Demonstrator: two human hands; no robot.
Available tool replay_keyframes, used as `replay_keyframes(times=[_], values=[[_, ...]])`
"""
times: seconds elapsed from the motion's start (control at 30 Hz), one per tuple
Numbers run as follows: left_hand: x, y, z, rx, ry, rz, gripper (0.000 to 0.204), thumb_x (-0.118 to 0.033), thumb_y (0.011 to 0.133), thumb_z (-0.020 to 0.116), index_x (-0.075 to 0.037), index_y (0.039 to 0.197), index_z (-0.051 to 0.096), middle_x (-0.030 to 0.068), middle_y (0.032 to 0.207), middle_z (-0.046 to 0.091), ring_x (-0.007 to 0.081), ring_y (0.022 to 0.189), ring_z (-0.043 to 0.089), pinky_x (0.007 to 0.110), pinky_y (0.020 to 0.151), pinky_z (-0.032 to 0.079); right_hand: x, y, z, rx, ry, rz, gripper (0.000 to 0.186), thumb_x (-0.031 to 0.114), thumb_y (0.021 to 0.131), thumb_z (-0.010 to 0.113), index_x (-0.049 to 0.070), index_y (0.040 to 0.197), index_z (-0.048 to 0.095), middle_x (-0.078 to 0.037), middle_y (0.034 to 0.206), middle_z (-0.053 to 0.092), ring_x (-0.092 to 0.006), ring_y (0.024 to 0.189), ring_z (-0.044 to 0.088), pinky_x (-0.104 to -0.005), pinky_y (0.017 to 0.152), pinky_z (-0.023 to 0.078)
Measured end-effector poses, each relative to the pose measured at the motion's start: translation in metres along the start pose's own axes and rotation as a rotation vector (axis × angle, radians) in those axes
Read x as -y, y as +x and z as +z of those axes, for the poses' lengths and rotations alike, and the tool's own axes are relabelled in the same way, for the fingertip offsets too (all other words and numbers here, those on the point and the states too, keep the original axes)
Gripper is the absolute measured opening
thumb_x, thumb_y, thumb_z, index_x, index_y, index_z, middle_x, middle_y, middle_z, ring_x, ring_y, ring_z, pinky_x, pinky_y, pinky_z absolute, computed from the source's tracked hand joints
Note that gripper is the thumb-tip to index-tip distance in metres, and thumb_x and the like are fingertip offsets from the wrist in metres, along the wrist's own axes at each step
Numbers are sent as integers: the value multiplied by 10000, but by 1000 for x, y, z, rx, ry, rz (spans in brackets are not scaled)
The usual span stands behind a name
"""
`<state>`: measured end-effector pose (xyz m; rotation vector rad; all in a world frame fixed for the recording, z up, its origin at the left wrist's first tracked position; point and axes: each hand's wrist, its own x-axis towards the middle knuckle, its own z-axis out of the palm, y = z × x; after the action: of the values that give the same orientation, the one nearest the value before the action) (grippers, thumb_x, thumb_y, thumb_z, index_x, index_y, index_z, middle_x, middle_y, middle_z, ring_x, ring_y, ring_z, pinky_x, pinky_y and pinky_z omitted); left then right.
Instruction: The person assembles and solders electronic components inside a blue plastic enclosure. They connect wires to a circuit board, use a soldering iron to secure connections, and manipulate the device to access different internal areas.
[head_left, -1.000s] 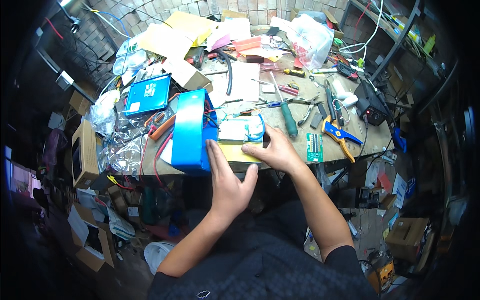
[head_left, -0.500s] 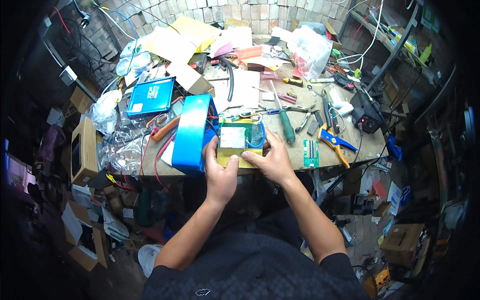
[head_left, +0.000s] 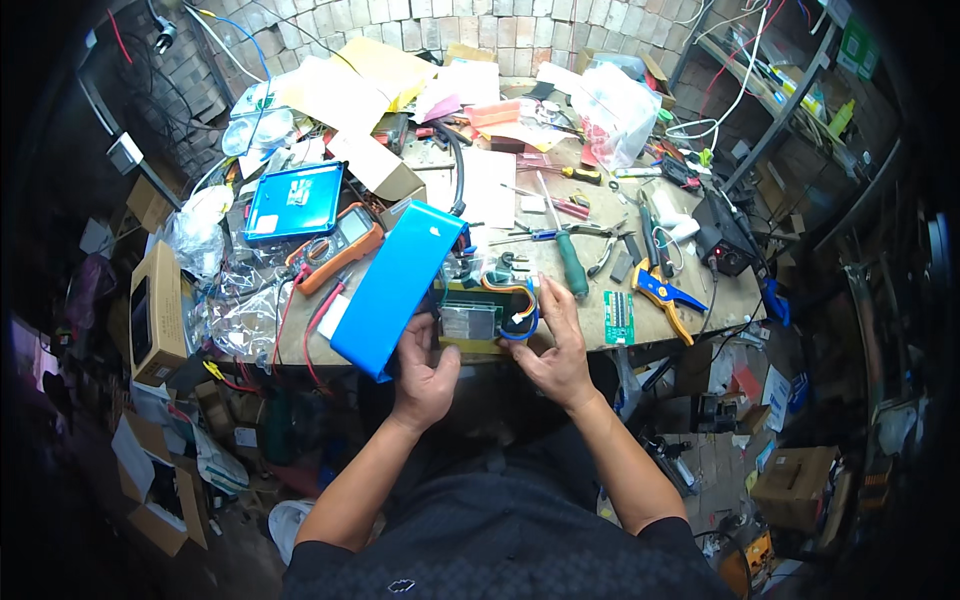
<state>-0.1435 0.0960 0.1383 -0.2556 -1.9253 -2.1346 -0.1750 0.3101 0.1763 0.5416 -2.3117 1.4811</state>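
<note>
A yellow-sided battery pack [head_left: 470, 346] with a silver plate and green circuit board on top sits between my hands at the bench's front edge. My left hand [head_left: 425, 378] grips its left side, fingertips hidden between the pack and a tilted blue case [head_left: 398, 285]. The case leans against that hand. My right hand [head_left: 553, 358] holds the pack's right end, thumb at the near corner and fingers stretched along the side. A bundle of coloured wires [head_left: 523, 298] loops off the board beside my right fingers.
Left of the case lie an orange multimeter [head_left: 345, 240] and a blue lid [head_left: 295, 200]. To the right are a green-handled screwdriver [head_left: 571, 265], a wire stripper [head_left: 665, 293] and a loose green circuit board [head_left: 619, 318]. Papers [head_left: 350, 80] and a plastic bag [head_left: 615, 115] crowd the back.
The blue case has tilted, its lower end swinging left and nearer, uncovering the multimeter. The pack and both hands have come slightly nearer, and the wire loop has shifted. Both hands keep hold.
</note>
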Motion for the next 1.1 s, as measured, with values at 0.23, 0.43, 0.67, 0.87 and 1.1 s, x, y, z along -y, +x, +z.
replay_keyframes(times=[0.23, 0.43, 0.67, 0.87, 1.1], values=[[-33, 2, -1, 94, 46, -60, 648, 28, 934, 607, 36, 1497, 286, 230, 1494, 435, 333, 1457, 429, 453, 1248, 280, -10, -11, 9, 30, 388, 180, 933, -5, 835, 812, 41, 1620, 309, -202, 1526, 483, -302, 1397, 537, -431, 1145, 487], [-84, -32, 14, 134, 193, -229, 932, -48, 959, 660, 101, 1640, 41, 317, 1679, 229, 389, 1597, 231, 485, 1297, 196, -14, -13, 8, 40, 261, 80, 989, -9, 835, 806, 39, 1652, 251, -204, 1472, 481, -328, 1393, 533, -439, 1149, 482], [-168, -16, -10, 93, 769, 157, 392, -89, 794, 874, -22, 1138, 699, 129, 978, 728, 233, 819, 737, 320, 710, 588, -3, -16, -9, 139, 44, -103, 1003, -58, 785, 794, 18, 1646, 285, -236, 1414, 500, -399, 1299, 564, -418, 1114, 475], [-170, 77, -28, 162, 976, 265, 1045, -325, 698, 955, -27, 1543, 416, 232, 1428, 543, 388, 1350, 532, 467, 1156, 433, -1, -9, -13, 164, -39, -169, 1029, -85, 773, 791, 27, 1653, 268, -239, 1396, 508, -404, 1278, 574, -430, 1103, 482], [-180, 79, -34, 212, 676, -360, 879, -319, 724, 938, 1, 1411, 492, 223, 1326, 611, 291, 1223, 621, 417, 1048, 514, 0, -10, -12, 184, 19, -75, 1072, -87, 774, 791, 52, 1670, 220, -230, 1386, 512, -406, 1285, 586, -430, 1095, 499]])
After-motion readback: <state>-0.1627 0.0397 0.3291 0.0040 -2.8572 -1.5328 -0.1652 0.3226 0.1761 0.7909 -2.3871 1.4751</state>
